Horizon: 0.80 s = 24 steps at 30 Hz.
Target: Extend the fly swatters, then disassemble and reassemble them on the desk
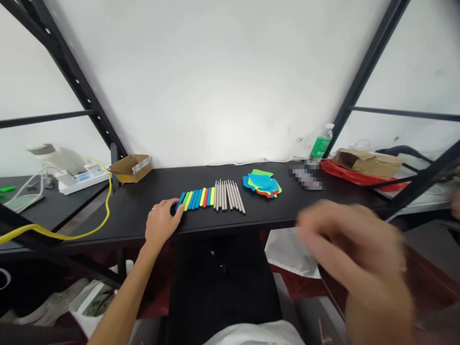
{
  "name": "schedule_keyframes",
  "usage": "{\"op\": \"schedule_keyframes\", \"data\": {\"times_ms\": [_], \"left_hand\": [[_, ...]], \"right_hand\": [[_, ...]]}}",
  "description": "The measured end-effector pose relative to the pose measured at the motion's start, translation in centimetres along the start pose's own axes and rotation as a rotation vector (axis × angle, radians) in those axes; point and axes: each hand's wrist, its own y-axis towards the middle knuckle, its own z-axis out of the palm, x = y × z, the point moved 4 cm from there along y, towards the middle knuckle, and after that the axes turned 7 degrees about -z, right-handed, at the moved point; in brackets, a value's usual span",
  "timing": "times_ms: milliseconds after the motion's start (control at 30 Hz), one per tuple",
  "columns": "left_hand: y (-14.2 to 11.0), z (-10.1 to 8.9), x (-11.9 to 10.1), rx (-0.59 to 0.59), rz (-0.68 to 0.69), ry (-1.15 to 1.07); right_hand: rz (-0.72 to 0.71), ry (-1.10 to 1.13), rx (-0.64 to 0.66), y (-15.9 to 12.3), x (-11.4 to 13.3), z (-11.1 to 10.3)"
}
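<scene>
My left hand rests near the front edge of the black table, at the left end of a row of colored sticks. Its thumb and fingers are closed about the leftmost blue stick. The row runs through green, yellow, blue and red. Directly right of it lie several thin grey metal rods, side by side. Farther right is a loose pile of flat blue, green, yellow and red pieces. My right hand is raised close to the camera, smeared by motion, with its fingers curled; whether it holds anything is unclear.
A small open cardboard box stands at the table's back left. A green-labelled bottle and a blurred-out item are at the right. A yellow cable hangs at left. Black metal frame posts flank the table.
</scene>
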Motion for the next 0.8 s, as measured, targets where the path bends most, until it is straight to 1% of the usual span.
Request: {"op": "schedule_keyframes", "data": {"times_ms": [67, 100, 133, 167, 200, 233, 300, 367, 433, 500, 633, 800], "left_hand": [[0.0, 0.0, 0.0, 0.000, 0.011, -0.004], [0.0, 0.0, 0.0, 0.001, 0.019, -0.003], [0.0, 0.0, 0.0, 0.001, 0.026, 0.000], [0.0, 0.0, 0.1, 0.001, 0.030, 0.003], [0.0, 0.0, 0.1, 0.001, 0.034, 0.007], [0.0, 0.0, 0.1, 0.000, 0.036, 0.012], [0.0, 0.1, 0.1, -0.003, 0.040, 0.023], [0.0, 0.0, 0.0, -0.008, 0.049, 0.035], [0.0, 0.0, -0.1, -0.010, 0.057, 0.045], [-0.1, 0.0, -0.1, -0.005, 0.061, 0.053], [-0.1, -0.1, -0.2, -0.006, 0.067, 0.054], [-0.1, -0.1, -0.2, -0.012, 0.072, 0.056]], "right_hand": [[0.178, -0.025, 0.099, 6.1, -3.9, 1.0], [0.223, -0.022, 0.121, 8.2, -5.9, 1.9], [0.255, -0.024, 0.151, 9.7, -7.9, 3.0], [0.289, -0.030, 0.184, 10.5, -9.8, 4.3], [0.322, -0.047, 0.203, 10.7, -11.6, 5.6], [0.335, -0.068, 0.224, 10.4, -13.2, 6.9], [0.345, -0.144, 0.264, 9.3, -15.3, 9.1], [0.371, -0.280, 0.250, 8.2, -16.3, 10.4], [0.387, -0.391, 0.226, 7.8, -16.3, 10.9], [0.390, -0.451, 0.217, 7.8, -16.1, 11.0], [0.393, -0.493, 0.217, 8.0, -15.9, 10.9], [0.391, -0.490, 0.219, 7.9, -16.1, 11.0]]}}
